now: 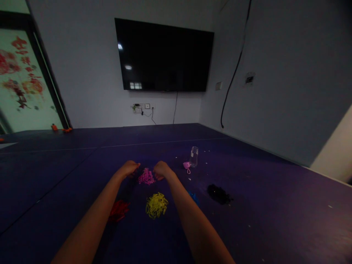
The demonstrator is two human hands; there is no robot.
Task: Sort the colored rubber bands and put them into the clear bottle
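A loose heap of pink rubber bands (146, 176) lies on the dark purple surface between my two hands. My left hand (129, 169) is at the heap's left side, its fingers drawn together; whatever is in them is too small to tell. On the other side, my right hand (161, 170) is curled at the heap's right edge, and its fingertips are mostly hidden. Closer to me are yellow rubber bands (156, 205) and a red pile (119, 210), partly behind my left forearm. A blue pile (194, 197) shows past my right forearm, with a black pile (219, 194) farther right.
A clear plastic bottle (194, 157) stands beyond my right hand, beside a pink lid with a loop (186, 165). White scraps are scattered nearby. A television (165, 55) hangs on the far wall, and a black cable (233, 77) runs down the right wall.
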